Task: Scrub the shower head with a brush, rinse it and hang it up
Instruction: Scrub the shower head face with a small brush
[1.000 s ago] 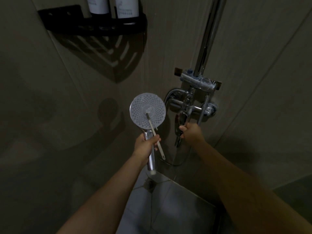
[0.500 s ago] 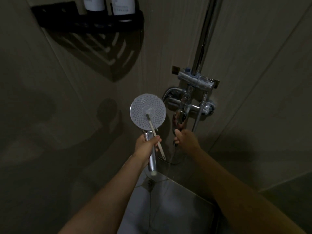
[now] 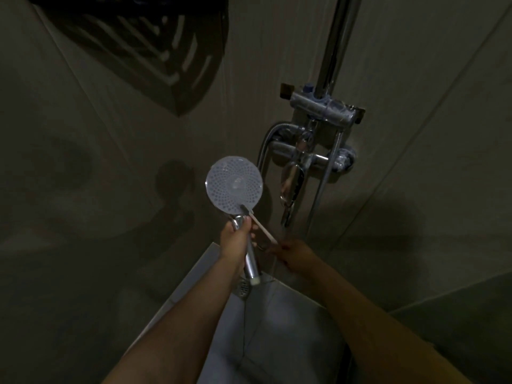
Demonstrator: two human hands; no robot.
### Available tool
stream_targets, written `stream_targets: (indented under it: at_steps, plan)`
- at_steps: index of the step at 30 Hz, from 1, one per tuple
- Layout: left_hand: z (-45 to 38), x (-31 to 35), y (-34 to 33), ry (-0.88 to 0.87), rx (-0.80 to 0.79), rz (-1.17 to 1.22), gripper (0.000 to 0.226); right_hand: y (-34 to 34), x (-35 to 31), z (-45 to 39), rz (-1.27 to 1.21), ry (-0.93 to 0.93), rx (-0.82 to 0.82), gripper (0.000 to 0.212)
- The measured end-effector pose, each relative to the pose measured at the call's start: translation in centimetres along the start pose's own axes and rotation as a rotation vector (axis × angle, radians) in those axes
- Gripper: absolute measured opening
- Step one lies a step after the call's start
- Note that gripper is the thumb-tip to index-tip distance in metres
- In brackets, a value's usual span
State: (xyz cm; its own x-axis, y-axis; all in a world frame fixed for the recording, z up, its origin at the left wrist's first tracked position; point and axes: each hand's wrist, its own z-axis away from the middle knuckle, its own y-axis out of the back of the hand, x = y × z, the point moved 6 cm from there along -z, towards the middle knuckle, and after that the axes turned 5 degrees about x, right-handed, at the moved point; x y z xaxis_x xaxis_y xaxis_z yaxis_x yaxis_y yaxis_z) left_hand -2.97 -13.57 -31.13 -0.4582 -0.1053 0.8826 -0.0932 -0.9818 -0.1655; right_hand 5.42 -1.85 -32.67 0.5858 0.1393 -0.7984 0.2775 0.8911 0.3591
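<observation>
My left hand grips the chrome handle of the round shower head, whose white nozzle face points at me. A thin pale brush lies slantwise, its head on the lower rim of the face and its handle running down to the right. My right hand is just right of the handle and pinches the brush's far end with its fingertips. The light is dim, so the fingers are hard to make out.
A chrome mixer tap with a hanging lever is on the wall to the right. Above it stand a bracket and a riser pipe. A floor drain lies below the handle, in the shower's corner.
My right hand has left the tap lever and dropped down-left to the brush's end. The brush head slid from the centre of the face to its lower rim. The view tilted downward.
</observation>
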Motion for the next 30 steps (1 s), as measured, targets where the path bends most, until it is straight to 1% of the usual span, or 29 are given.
stream_targets:
  at_steps: [2, 5, 7, 9, 10, 12, 14, 17, 19, 21, 24, 27, 30]
  plan:
    - [-0.4, 0.0, 0.4, -0.006, 0.021, -0.031, 0.014, 0.9, 1.9, -0.1, 0.029, -0.018, -0.002, 0.030]
    - [-0.4, -1.2, 0.9, -0.030, 0.028, -0.161, 0.019, 1.6, 4.0, -0.1, 0.093, -0.055, -0.007, 0.022]
    - [-0.3, -2.0, 1.1, -0.022, 0.037, -0.166, 0.021, 2.2, 5.5, -0.2, -0.027, -0.112, 0.042, 0.017]
    - [-0.5, -2.0, 1.4, -0.008, 0.060, -0.114, 0.022, 3.3, 7.4, -0.2, -0.161, -0.183, 0.114, 0.023]
    - [-0.7, -1.8, 1.6, -0.002, 0.079, -0.078, 0.023, 3.8, 8.2, -0.1, -0.174, -0.227, 0.115, 0.025]
    - [-1.1, -1.4, 2.1, 0.008, 0.099, -0.027, 0.023, 4.3, 9.7, -0.2, -0.105, -0.319, 0.074, 0.028]
    - [-1.2, -1.2, 2.3, 0.013, 0.092, -0.037, 0.022, 4.4, 10.4, -0.5, 0.021, -0.363, 0.037, 0.028]
    - [-1.3, -1.3, 2.1, 0.003, 0.079, -0.067, 0.023, 3.8, 10.1, -1.2, 0.167, -0.351, -0.005, 0.030]
    - [-1.4, -1.2, 1.8, -0.001, 0.071, -0.065, 0.023, 3.7, 9.7, -1.7, 0.177, -0.358, 0.008, 0.029]
    - [-1.6, -1.0, 1.7, -0.003, 0.068, -0.059, 0.023, 3.5, 9.0, -2.1, 0.183, -0.362, -0.003, 0.023]
    - [-1.7, -0.7, 1.7, -0.005, 0.063, -0.051, 0.023, 3.5, 8.3, -2.4, 0.101, -0.376, -0.006, 0.023]
    - [-1.6, -0.5, 1.9, 0.008, 0.059, -0.051, 0.023, 3.6, 8.2, -1.7, -0.032, -0.455, 0.037, 0.020]
    - [-1.4, -0.2, 2.0, 0.016, 0.050, -0.045, 0.022, 3.8, 8.0, -1.7, -0.077, -0.474, 0.091, 0.026]
